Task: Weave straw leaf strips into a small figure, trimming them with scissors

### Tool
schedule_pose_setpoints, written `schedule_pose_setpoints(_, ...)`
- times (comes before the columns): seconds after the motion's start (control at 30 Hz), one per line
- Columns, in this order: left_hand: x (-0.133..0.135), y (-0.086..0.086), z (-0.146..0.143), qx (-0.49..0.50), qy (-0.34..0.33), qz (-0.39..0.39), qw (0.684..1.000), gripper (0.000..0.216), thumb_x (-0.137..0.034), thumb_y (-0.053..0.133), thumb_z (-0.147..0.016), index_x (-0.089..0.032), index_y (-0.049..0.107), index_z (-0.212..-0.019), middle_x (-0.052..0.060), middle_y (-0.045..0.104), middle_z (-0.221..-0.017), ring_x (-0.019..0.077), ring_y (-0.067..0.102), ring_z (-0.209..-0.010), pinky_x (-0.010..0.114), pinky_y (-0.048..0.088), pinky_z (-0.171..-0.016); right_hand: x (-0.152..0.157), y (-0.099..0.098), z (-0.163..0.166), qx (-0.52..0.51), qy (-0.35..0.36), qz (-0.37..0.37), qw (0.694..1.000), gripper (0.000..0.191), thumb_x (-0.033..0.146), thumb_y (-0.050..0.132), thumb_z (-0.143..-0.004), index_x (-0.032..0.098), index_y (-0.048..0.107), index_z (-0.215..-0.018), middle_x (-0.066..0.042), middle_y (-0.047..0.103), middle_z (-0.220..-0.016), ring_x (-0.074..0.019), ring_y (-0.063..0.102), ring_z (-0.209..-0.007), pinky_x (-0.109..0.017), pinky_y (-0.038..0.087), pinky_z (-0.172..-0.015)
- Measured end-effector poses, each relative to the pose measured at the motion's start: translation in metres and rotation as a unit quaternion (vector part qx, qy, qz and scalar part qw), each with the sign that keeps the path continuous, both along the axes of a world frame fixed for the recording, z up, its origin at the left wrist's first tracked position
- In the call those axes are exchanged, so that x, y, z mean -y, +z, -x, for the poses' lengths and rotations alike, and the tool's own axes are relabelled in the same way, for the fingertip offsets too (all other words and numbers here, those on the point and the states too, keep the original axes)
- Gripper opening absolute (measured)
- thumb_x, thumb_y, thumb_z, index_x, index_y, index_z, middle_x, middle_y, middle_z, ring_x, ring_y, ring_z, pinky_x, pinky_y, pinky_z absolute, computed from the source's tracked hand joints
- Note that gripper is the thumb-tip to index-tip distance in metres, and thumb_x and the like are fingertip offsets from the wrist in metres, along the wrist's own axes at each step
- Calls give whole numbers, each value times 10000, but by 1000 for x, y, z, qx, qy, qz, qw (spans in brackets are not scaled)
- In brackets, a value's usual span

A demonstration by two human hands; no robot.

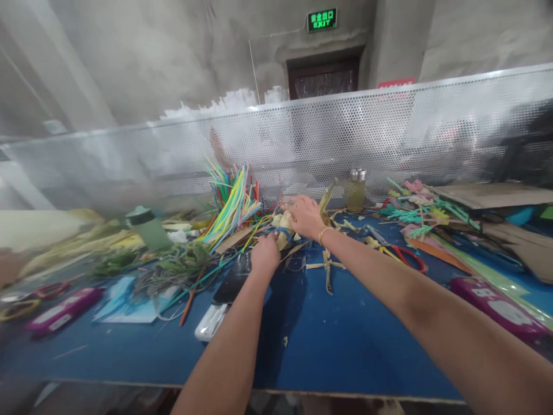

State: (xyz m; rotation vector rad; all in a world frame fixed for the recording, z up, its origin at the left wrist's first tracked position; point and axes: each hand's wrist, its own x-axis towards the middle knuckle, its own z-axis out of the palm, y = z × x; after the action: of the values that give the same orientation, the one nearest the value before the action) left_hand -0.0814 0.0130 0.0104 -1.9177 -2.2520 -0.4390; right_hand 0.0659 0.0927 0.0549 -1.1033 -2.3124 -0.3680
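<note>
My left hand [265, 255] is closed beside a pale bundle [283, 223] that looks like dried husk; what its fingers grip is hidden. A blue band [284, 232] shows on the bundle, close to those fingertips. My right hand [305, 217], with a bracelet at the wrist, reaches over the bundle from the right, its fingers stretched out and apart. Just below it on the blue table [345, 340] lies a cross-shaped piece of tied straw [327, 266]. Under my left forearm are a black phone-like slab [231, 285] and a white case [211, 323].
Colourful thin stems [231, 210] stand behind my left hand. A green bottle [149, 229] and grey-green fibres [184, 262] are leftward; a jar [356, 190] stands behind right. Red-handled scissors [410, 259] and a purple case [496, 305] lie rightward. A perforated metal screen [345, 138] spans the back.
</note>
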Motion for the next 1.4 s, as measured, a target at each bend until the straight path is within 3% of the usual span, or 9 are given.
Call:
schedule_pose_setpoints(0.13, -2, 0, 2, 39, 6, -24, 999, 343, -203, 371, -889, -196, 558, -1175, 145, 594, -1117, 256, 623, -994, 335, 469, -824, 14, -13, -6, 123, 106, 5, 987, 467, 312, 549, -840, 292, 529, -1306, -76, 507, -1351, -272, 398, -1207, -432, 228, -1002)
schedule_pose_setpoints(0.37, -4, 5, 1, 92, 19, -10, 996, 316, -237, 396, -890, -164, 573, -1140, 160, 588, -1176, 253, 597, -1065, 329, 444, -868, -12, -20, -41, 91, -121, 81, 985, 308, 58, 409, -840, 122, 711, -839, -177, 689, -910, -274, 555, -962, -441, 251, -900)
schedule_pose_setpoints(0.53, -5, 9, 1, 110, 13, -2, 994, 376, -470, 469, -851, -147, 623, -966, 182, 608, -1136, 298, 586, -1070, 359, 438, -867, -32, -5, -45, 1, -233, 104, 967, 320, 74, 388, -857, 104, 704, -895, -189, 694, -927, -268, 598, -912, -440, 267, -881)
schedule_pose_setpoints(0.67, -6, 9, 3, 118, 27, -11, 993, 305, -424, 448, -869, -168, 604, -923, 158, 656, -1062, 296, 614, -1018, 363, 448, -815, -47, 14, -37, -41, -267, 191, 944, 270, 174, 476, -830, 119, 690, -986, -194, 679, -998, -293, 596, -963, -434, 306, -858)
schedule_pose_setpoints(0.77, -6, 8, 3, 131, 50, -25, 990, 276, -377, 414, -892, -173, 584, -965, 154, 675, -1035, 305, 629, -1002, 368, 453, -783, -47, 22, -28, -39, -227, 221, 948, 358, 288, 576, -764, 157, 656, -1088, -172, 648, -1106, -329, 541, -1075, -452, 313, -887)
schedule_pose_setpoints(0.9, -4, 10, 2, 137, 69, -52, 987, 294, -333, 403, -904, -152, 546, -1087, 184, 673, -1056, 315, 636, -1010, 374, 454, -781, -21, 17, -19, -76, -102, 94, 987, 571, 292, 579, -731, 227, 520, -1295, -120, 541, -1305, -327, 413, -1202, -500, 255, -965)
schedule_pose_setpoints(1.1, 0, 12, 0, 134, 69, -69, 986, 289, -300, 404, -912, -152, 529, -1126, 187, 678, -1037, 313, 641, -1011, 369, 460, -776, 23, -7, -9, 28, 95, -21, 995, 247, 248, 450, -878, 191, 666, -983, -103, 644, -1060, -253, 452, -1071, -407, 260, -925)
schedule_pose_setpoints(1.27, -2, 16, 1, 136, 90, -67, 984, 250, -299, 409, -912, -155, 530, -1076, 183, 673, -1045, 304, 637, -1020, 363, 461, -780, 25, -24, 0, 87, 56, 3, 995, 217, 227, 453, -892, 160, 657, -918, -109, 668, -940, -247, 481, -994, -412, 254, -892)
schedule_pose_setpoints(1.4, -5, 17, 4, 151, 101, -68, 981, 261, -329, 401, -916, -150, 522, -1063, 186, 665, -1063, 314, 636, -1010, 373, 459, -767, 23, -32, -7, 124, 104, 38, 986, 167, 231, 500, -860, 186, 660, -846, -83, 662, -959, -235, 488, -983, -395, 263, -850)
